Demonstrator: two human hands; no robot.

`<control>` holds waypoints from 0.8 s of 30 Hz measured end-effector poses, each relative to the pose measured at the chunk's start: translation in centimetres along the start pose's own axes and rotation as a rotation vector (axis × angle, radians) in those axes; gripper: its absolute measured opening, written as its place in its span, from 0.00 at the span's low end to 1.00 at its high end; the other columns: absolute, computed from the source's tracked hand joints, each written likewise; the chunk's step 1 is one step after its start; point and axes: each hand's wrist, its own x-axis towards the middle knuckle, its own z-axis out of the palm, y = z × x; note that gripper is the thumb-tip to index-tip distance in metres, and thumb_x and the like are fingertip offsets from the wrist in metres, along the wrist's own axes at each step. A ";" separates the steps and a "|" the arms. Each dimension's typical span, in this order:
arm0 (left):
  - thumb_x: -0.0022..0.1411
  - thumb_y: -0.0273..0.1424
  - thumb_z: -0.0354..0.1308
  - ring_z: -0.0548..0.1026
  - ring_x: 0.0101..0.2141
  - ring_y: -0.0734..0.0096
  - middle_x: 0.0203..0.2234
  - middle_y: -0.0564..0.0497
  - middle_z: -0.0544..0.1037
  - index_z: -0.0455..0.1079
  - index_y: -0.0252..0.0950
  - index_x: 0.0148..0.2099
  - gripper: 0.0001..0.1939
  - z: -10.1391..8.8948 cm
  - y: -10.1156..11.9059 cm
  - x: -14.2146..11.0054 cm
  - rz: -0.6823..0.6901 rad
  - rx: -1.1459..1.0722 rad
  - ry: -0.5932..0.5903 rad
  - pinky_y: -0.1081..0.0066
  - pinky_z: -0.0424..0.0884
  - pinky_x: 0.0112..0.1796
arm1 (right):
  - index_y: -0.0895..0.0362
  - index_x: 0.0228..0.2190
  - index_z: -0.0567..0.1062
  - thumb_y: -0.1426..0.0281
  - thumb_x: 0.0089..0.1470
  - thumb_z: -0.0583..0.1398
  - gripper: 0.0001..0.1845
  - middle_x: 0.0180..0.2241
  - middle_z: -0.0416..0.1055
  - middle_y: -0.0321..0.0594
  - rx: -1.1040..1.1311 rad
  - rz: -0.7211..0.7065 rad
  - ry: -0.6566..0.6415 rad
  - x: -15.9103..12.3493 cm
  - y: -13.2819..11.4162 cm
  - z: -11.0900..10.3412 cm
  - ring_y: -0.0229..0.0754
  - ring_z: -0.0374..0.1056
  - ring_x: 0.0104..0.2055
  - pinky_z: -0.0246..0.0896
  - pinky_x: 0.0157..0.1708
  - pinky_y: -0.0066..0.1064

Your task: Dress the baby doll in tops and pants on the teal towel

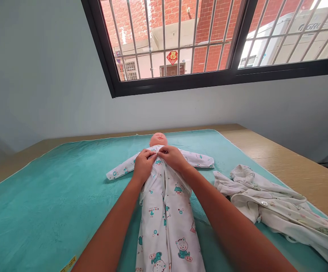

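Note:
A baby doll lies on its back, its head toward the wall. It wears a white romper printed with teal houses and cartoon animals, sleeves spread to both sides and legs stretching toward me. At the chest, just below the neck, my left hand pinches the romper's front edge. My right hand pinches the same spot from the other side, the fingertips of both hands nearly meeting. Whatever small fastening may be between them is hidden by the fingers. Below the hands, the front of the romper hangs apart along the middle.
A teal cloth covers most of the wooden table. Crumpled white baby clothes with a button lie to the right of my right forearm. A yellow label shows at the cloth's near edge. Behind are a wall and a barred window.

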 end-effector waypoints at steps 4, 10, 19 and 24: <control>0.59 0.31 0.57 0.74 0.39 0.69 0.35 0.51 0.76 0.76 0.38 0.33 0.06 0.2 -0.1 0.0 0.004 0.022 0.026 0.70 0.67 0.44 | 0.56 0.20 0.70 0.68 0.50 0.55 0.10 0.23 0.70 0.34 -0.028 0.070 0.036 0.2 -0.2 0.5 0.37 0.62 0.28 0.50 0.28 0.28; 0.59 0.32 0.57 0.74 0.39 0.69 0.35 0.51 0.76 0.75 0.38 0.35 0.06 0.3 0.0 -0.1 -0.002 0.045 0.054 0.69 0.68 0.44 | 0.55 0.19 0.66 0.65 0.46 0.56 0.09 0.21 0.66 0.32 0.051 0.081 0.034 0.3 0.6 0.5 0.37 0.58 0.26 0.48 0.25 0.28; 0.60 0.34 0.53 0.73 0.36 0.67 0.34 0.50 0.78 0.71 0.35 0.36 0.09 -0.2 0.2 0.1 -0.192 0.033 0.150 0.68 0.68 0.41 | 0.55 0.20 0.63 0.65 0.42 0.56 0.08 0.19 0.53 0.30 0.347 0.256 -0.015 0.4 2.6 -1.8 0.33 0.47 0.21 0.40 0.19 0.27; 0.60 0.34 0.52 0.73 0.34 0.67 0.32 0.50 0.78 0.69 0.36 0.35 0.08 -0.4 -0.6 0.4 -0.280 0.067 0.181 0.68 0.68 0.38 | 0.55 0.18 0.59 0.65 0.42 0.55 0.09 0.17 0.47 0.29 0.303 0.346 0.104 0.4 4.7 -1.9 0.33 0.42 0.20 0.36 0.19 0.28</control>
